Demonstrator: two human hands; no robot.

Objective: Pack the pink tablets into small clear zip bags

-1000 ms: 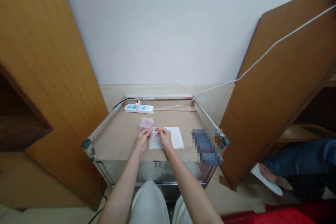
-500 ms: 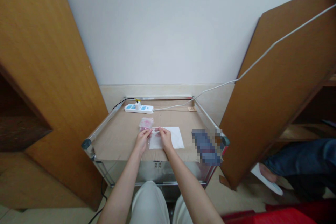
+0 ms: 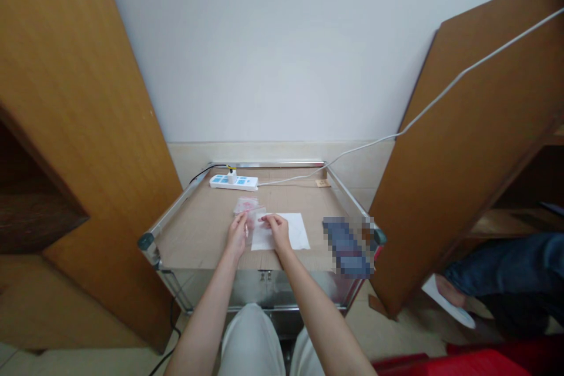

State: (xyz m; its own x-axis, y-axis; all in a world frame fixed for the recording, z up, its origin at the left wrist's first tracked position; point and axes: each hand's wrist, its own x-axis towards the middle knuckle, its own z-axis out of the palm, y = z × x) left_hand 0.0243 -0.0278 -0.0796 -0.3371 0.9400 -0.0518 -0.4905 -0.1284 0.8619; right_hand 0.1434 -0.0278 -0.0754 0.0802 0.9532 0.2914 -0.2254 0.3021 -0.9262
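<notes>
A small clear plastic zip bag (image 3: 257, 218) with a pinkish top edge is pinched in my left hand (image 3: 238, 235), whose fingers are closed. Beside it, my right hand (image 3: 278, 232) hovers over a white sheet (image 3: 298, 232), thumb and fingers pressed together. Whatever is between those fingertips, if anything, is too small to make out. Just beyond my left hand lies a stack of similar clear bags with pink marks (image 3: 245, 203). The sheet rests on the brown cardboard top (image 3: 194, 229) of a metal-framed stand.
A white power strip (image 3: 233, 182) with a plug in it lies toward the back. Its white cable (image 3: 361, 145) runs up to the right. A pixelated dark object (image 3: 348, 247) is at the right. Wooden panels flank the stand, and a person's leg (image 3: 506, 264) shows at far right.
My hands have moved slightly apart. The clear bag now stands spread out and tilted in my left hand, away from my right fingertips.
</notes>
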